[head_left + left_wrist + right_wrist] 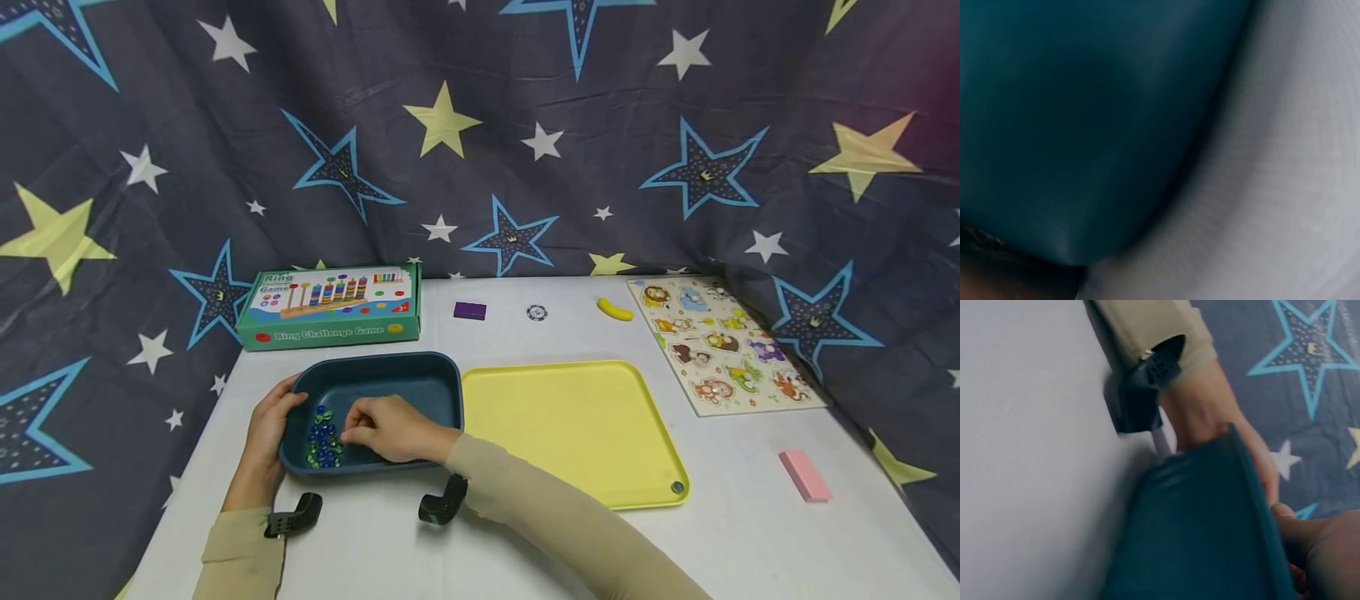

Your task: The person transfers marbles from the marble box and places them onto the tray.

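A dark teal plastic bin (408, 375) stands on the table, its outer wall (1072, 137) filling much of the left wrist view. My left hand (266, 425) grips the bin's left rim, thumb over the edge. Several blue and green glass marbles (322, 437) lie gathered at the bin's left end. Over the bin floor, my right hand (393, 429) has its fingers bent, thumb and fingertips close together right at the edge of the marbles. I cannot tell whether a marble is between them. One dark marble (677, 487) sits in the yellow tray's (555, 433) near right corner.
Behind the bin is a green ring game box (330, 308). A purple block (470, 311), a poker chip (537, 312) and a toy banana (615, 309) line the back. An animal puzzle board (720, 346) and a pink block (806, 476) lie at right.
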`<move>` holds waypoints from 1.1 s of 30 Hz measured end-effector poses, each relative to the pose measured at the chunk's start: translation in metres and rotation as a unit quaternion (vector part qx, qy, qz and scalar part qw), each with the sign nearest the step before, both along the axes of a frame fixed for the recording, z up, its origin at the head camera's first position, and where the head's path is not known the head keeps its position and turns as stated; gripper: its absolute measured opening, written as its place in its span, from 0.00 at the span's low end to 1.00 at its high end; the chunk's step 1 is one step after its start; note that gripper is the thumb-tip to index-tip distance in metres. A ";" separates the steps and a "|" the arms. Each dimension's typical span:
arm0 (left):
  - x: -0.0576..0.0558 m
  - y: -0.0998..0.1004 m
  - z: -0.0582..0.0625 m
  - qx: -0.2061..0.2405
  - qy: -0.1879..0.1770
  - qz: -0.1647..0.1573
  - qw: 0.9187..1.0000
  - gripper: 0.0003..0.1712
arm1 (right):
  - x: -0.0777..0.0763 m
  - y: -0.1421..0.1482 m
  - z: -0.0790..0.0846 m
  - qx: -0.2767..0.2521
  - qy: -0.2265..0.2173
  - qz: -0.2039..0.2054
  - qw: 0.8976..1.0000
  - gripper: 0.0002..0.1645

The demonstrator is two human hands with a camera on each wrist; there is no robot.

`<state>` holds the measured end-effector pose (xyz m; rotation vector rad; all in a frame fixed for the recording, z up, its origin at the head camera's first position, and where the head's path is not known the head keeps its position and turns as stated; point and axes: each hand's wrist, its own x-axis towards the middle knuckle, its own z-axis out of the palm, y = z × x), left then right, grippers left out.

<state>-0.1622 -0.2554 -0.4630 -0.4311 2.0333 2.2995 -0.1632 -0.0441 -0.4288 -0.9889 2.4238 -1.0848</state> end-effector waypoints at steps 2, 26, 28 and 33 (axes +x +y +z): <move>0.001 0.000 0.000 0.002 -0.001 0.000 1.000 0.23 | 0.000 0.008 0.002 -0.022 0.008 -0.001 1.000 0.06; 0.000 -0.002 0.000 0.007 -0.011 -0.004 1.000 0.23 | -0.021 0.112 0.013 -0.314 0.049 -0.279 0.906 0.08; 0.000 -0.002 0.000 0.008 -0.008 -0.006 1.000 0.23 | -0.024 0.120 0.013 -0.311 0.033 -0.297 0.902 0.08; 0.001 -0.002 0.000 0.008 0.002 -0.010 1.000 0.23 | -0.043 0.141 -0.009 -0.292 -0.008 -0.336 0.896 0.12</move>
